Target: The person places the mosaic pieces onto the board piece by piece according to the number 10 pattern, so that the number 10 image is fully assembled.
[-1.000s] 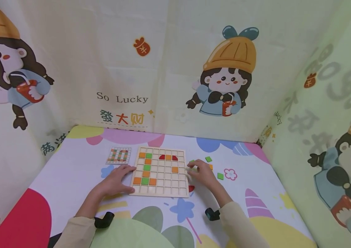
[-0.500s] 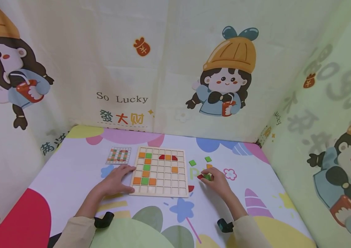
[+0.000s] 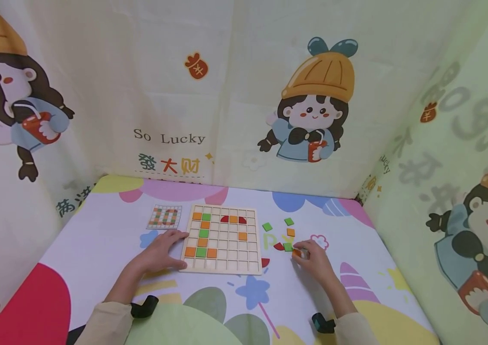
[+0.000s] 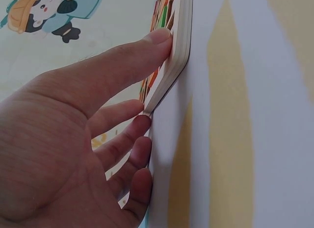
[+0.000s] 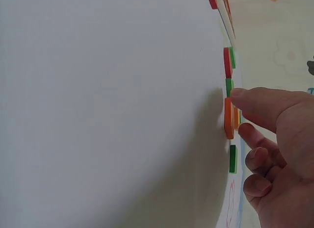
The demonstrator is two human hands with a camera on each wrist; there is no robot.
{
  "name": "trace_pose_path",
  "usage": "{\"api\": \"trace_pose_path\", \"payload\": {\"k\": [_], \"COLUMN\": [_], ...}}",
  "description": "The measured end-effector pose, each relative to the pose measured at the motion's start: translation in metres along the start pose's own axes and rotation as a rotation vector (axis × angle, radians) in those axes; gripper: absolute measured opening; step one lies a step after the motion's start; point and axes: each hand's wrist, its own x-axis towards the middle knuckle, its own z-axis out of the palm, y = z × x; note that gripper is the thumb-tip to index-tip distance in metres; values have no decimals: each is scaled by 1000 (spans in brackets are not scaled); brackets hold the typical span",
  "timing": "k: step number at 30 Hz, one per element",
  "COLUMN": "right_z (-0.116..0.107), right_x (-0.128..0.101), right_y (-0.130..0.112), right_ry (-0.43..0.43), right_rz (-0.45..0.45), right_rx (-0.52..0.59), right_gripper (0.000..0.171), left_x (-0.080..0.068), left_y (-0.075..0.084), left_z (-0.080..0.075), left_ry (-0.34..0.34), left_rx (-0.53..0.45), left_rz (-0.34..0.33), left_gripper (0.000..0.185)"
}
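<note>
A wooden grid board (image 3: 224,254) lies mid-table, with orange, green and red tiles in some of its cells. My left hand (image 3: 159,251) rests against the board's left side, thumb near the front corner; the left wrist view shows the thumb (image 4: 159,39) touching its edge, the other fingers loosely bent. Right of the board, my right hand (image 3: 314,261) pinches an orange tile (image 3: 296,253) between thumb and fingers, low over the table. Beside it lie a green tile (image 3: 288,247) and a red quarter-round piece (image 3: 278,246). Another green tile (image 5: 233,159) shows below the fingers in the right wrist view.
A pattern card (image 3: 164,217) lies left of the board. More loose tiles lie to the right: two green ones, an orange tile (image 3: 290,232), and a red piece (image 3: 265,262) by the board's edge. A printed cloth wall (image 3: 235,96) stands behind the table.
My right hand has moved right and toward me, away from the board's edge, past the red and green pieces to the orange tile. The left hand and board have stayed put.
</note>
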Motion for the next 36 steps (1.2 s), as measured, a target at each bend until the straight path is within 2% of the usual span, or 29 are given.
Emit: {"api": "trace_pose_path", "payload": {"k": [7, 15, 21, 36], "right_z": [2, 4, 5, 11], "right_x": [-2, -3, -3, 5], "right_y": [7, 4, 2, -20], "right_ry": [-6, -9, -1, -7], "right_rz": [39, 60, 47, -3], "right_rx": [-31, -39, -65, 1], "right_gripper": [29, 25, 24, 23], "left_x": [0, -1, -1, -2], "left_y": [-1, -2, -2, 0], "left_z": [1, 2, 2, 0], "left_ry": [3, 8, 9, 13], "left_rx": [3, 6, 6, 4], "left_rz": [8, 18, 17, 17], "left_gripper": [84, 84, 84, 83]}}
